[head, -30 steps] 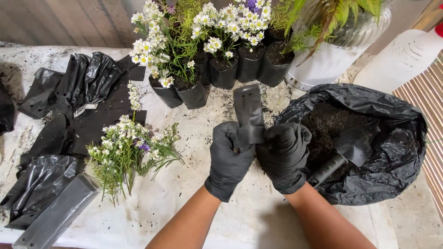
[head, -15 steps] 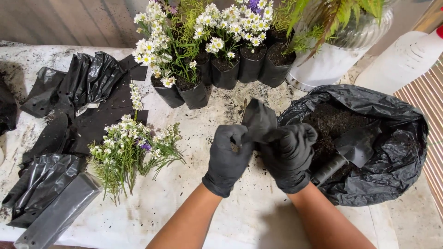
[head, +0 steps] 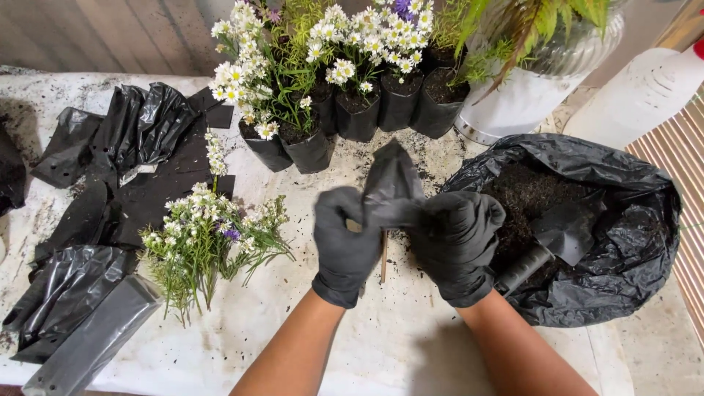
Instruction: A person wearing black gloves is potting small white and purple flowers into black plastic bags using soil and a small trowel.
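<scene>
Both gloved hands up at centre, sharing one small black plastic grow bag [head: 392, 187]. Left hand [head: 345, 246] closed on the bag's lower left edge, fingers curled tight; right hand [head: 456, 246] closed on the lower right edge, thumb pressed across the film. Bag held just above the tabletop, its crumpled end pointing to 12 o'clock, seemingly pulled two ways to part the flattened film. A thin stick [head: 383, 257] lying on the marble table [head: 396, 345] directly below, between the wrists.

At 3 o'clock, close to the right hand, a large black sack of soil [head: 623, 220] rolled open at the rim, a dark trowel [head: 550, 242] resting in it with its handle toward the hand, within easy reach. At 12 o'clock, a row of filled black bags with white daisy-like flowers [head: 323, 88], standing upright and touching. At 9 o'clock, a loose bunch of bare-rooted flowering plants [head: 205, 242] lying flat. Farther out at 9 to 10 o'clock, a heap of empty black bags [head: 110, 161]. At 1 o'clock, a white pot [head: 528, 95] with a fern.
</scene>
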